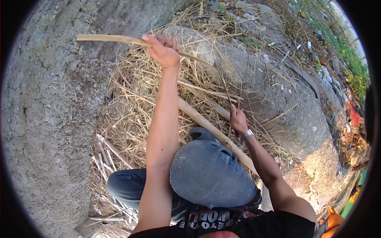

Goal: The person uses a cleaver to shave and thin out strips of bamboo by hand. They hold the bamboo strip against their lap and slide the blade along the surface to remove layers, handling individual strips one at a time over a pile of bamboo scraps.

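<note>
Fingers (171,42) around pale strip (104,38), lettered shirt (264,227)

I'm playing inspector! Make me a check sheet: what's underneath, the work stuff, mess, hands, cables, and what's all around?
Surface: dry straw between a grey rock and a boulder.
Job's things: pale strip; thin dark length, tool or strip, cannot tell.
Clutter: pale pole lying over straw.
Hands: left hand grips the pale strip; right hand holds the dark length.
Cables: nothing seen.
Surroundings: scattered litter and green plants at upper right.
</note>
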The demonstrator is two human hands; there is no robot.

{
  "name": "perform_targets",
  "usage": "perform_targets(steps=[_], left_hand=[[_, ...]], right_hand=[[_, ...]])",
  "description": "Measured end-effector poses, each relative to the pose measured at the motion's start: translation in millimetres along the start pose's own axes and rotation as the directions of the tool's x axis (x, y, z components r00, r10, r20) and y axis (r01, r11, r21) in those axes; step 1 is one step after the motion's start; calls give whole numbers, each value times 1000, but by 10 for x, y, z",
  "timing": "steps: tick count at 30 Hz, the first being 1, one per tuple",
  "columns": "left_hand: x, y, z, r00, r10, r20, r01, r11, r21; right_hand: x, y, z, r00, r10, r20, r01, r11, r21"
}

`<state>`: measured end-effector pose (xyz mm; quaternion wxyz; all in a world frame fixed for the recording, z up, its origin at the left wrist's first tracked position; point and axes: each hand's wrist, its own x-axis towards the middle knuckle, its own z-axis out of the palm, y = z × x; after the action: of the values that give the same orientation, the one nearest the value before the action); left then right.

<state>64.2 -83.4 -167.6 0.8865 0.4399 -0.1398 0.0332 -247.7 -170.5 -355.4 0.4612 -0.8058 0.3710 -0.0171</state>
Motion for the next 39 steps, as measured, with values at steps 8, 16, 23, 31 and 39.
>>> perform_targets(steps=[8, 16, 23, 31, 39], left_hand=[[-3, 91, -112, 999, 6, -42, -6, 1000, 5], [-78, 159, -125, 990, 94, -103, -82, 990, 116], [-115, 148, -85, 993, 20, 115, -20, 1000, -2], [4, 144, -14, 948, -96, 304, 125, 989, -76], [52, 64, 434, 966, -126, 227, 89, 982, 166]], right_hand=[[-176, -255, -461, 713, 221, 666, -699, 299, 649], [-306, -375, -541, 877, 188, 442, -459, 602, 653], [-365, -418, -329, 916, 197, 348, -374, 732, 569], [-316, -544, -193, 962, 157, 222, -232, 900, 370], [-207, -620, -170, 949, 191, 250, -281, 873, 398]])
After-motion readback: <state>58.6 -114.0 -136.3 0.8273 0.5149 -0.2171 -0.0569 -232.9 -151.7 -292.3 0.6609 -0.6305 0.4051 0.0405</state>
